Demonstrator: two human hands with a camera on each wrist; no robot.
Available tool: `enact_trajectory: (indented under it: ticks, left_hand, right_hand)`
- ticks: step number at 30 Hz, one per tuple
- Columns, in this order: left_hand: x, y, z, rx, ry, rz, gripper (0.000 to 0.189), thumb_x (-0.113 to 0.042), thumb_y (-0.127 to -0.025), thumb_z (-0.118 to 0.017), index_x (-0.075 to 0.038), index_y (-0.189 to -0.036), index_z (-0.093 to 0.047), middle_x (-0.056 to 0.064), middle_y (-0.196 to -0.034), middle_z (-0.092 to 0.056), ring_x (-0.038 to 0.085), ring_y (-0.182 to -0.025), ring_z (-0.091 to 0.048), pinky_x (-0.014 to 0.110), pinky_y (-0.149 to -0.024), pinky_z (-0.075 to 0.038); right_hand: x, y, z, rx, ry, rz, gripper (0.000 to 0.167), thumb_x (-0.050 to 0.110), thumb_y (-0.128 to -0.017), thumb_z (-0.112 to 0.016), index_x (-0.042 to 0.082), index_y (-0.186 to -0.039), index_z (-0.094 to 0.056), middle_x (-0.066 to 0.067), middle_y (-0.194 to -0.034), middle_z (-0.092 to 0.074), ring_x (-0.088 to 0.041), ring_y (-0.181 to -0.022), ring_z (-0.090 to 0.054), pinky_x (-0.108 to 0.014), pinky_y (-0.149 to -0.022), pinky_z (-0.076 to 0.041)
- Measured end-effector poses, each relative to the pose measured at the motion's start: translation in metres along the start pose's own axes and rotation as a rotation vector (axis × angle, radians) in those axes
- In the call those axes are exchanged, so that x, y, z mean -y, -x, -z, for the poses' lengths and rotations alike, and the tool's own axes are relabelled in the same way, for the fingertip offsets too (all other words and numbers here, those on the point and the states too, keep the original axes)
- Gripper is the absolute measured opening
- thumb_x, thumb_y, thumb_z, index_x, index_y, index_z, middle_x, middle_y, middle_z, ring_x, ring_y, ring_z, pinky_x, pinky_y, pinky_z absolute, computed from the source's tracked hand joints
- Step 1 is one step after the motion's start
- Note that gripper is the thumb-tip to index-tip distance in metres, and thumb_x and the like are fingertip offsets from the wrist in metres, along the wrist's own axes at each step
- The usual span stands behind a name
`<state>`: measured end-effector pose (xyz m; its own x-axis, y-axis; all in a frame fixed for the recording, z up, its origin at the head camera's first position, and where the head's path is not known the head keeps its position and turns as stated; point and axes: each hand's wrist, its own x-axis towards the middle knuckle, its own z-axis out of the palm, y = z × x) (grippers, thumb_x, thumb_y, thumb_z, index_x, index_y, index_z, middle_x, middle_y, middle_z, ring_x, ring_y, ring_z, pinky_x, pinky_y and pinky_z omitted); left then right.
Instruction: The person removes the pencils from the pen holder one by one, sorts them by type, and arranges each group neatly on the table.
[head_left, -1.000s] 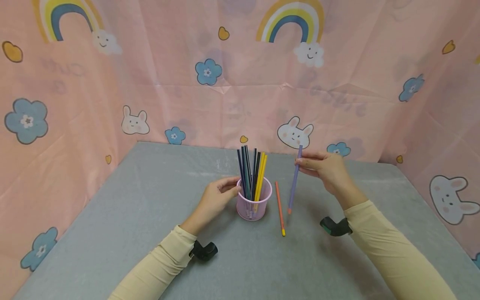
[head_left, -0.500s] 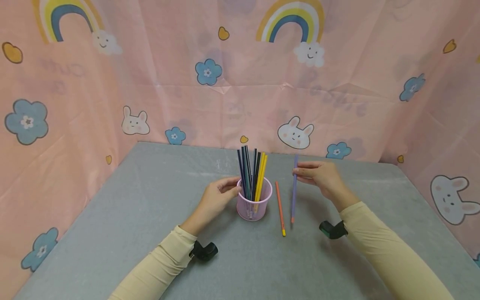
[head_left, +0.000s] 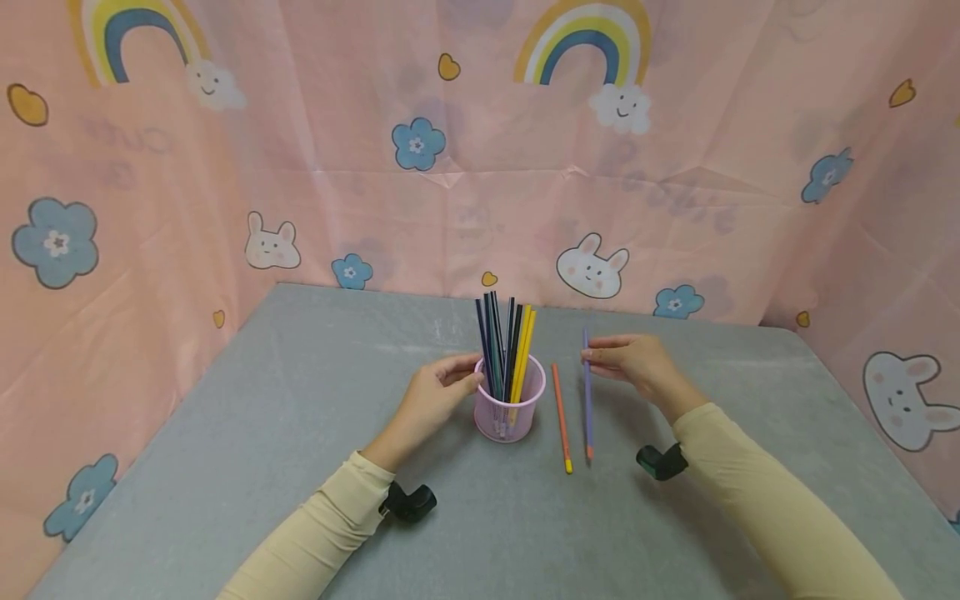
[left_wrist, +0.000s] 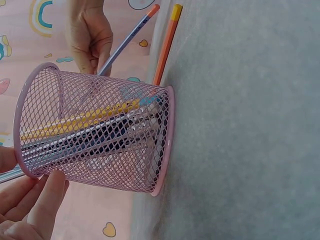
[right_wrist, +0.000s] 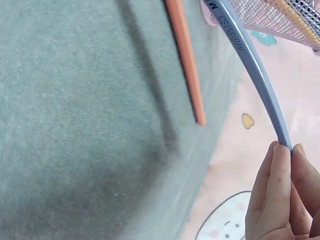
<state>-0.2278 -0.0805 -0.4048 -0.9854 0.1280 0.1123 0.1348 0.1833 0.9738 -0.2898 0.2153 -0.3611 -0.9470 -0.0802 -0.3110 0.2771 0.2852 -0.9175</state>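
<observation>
While in the head view the pink cup (head_left: 527,417) is pinched at its rim by the left hand (head_left: 431,396), the purple pencil (head_left: 588,408) is held near its top by the right hand (head_left: 637,364), the orange pencil (head_left: 561,417) lying between both grips. From the left wrist, yellow pencils (head_left: 522,350) are seen inside the cup. From the right wrist, fingertips (right_wrist: 281,161) are closed on the purple pencil; its contact with the table (head_left: 300,417) is unclear.

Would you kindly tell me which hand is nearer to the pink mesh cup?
Left. The left hand holds the pink mesh cup near its rim; the right hand is apart, off to the right, pinching a purple pencil.
</observation>
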Motion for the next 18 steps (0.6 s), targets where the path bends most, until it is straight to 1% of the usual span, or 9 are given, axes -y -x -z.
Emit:
enact_trajectory:
  ticks: [3, 8, 12, 15, 18]
  left_hand:
    - [0.001, 0.0, 0.0, 0.002, 0.002, 0.001, 0.036, -0.016, -0.095, -0.068, -0.004, -0.129, -0.065, 0.012, -0.127, -0.069, 0.025, -0.118, -0.066, 0.04, -0.104, -0.053]
    - [0.001, -0.001, 0.0, 0.004, 0.005, 0.003, 0.037, -0.017, -0.095, -0.068, -0.004, -0.129, -0.065, 0.012, -0.128, -0.068, 0.025, -0.118, -0.066, 0.04, -0.103, -0.053]
    - [-0.001, 0.0, 0.0, 0.005, 0.005, 0.005, 0.037, -0.017, -0.095, -0.068, -0.004, -0.129, -0.065, 0.012, -0.127, -0.069, 0.025, -0.118, -0.066, 0.04, -0.104, -0.053]
    - [-0.001, 0.0, 0.0, 0.002, 0.007, 0.006, 0.037, -0.016, -0.095, -0.068, -0.004, -0.129, -0.065, 0.012, -0.127, -0.069, 0.025, -0.118, -0.066, 0.04, -0.104, -0.053]
    - [-0.001, 0.0, 0.0, -0.001, 0.005, 0.006, 0.037, -0.017, -0.095, -0.068, -0.005, -0.129, -0.065, 0.012, -0.127, -0.069, 0.025, -0.118, -0.066, 0.04, -0.104, -0.053]
  right_hand:
    - [-0.003, -0.003, 0.0, 0.006, 0.003, -0.019, 0.05, 0.012, -0.093, -0.069, -0.008, -0.136, -0.053, 0.008, -0.085, -0.073, -0.003, -0.078, -0.072, -0.036, -0.096, -0.054]
    - [-0.008, -0.008, 0.0, 0.034, 0.0, -0.045, 0.051, 0.012, -0.093, -0.07, -0.008, -0.137, -0.052, 0.008, -0.084, -0.073, -0.004, -0.078, -0.072, -0.033, -0.093, -0.057]
    - [-0.012, -0.01, 0.0, 0.051, -0.013, -0.074, 0.051, 0.011, -0.093, -0.07, -0.008, -0.137, -0.052, 0.007, -0.083, -0.073, -0.005, -0.077, -0.072, -0.027, -0.083, -0.06]
    - [-0.015, -0.012, -0.002, 0.057, -0.022, -0.088, 0.051, 0.01, -0.093, -0.07, -0.008, -0.137, -0.052, 0.007, -0.082, -0.072, -0.005, -0.076, -0.072, -0.023, -0.077, -0.061]
    - [-0.017, -0.014, -0.004, 0.062, -0.026, -0.094, 0.051, 0.01, -0.093, -0.069, -0.007, -0.138, -0.051, 0.007, -0.082, -0.073, -0.005, -0.075, -0.072, -0.023, -0.076, -0.061]
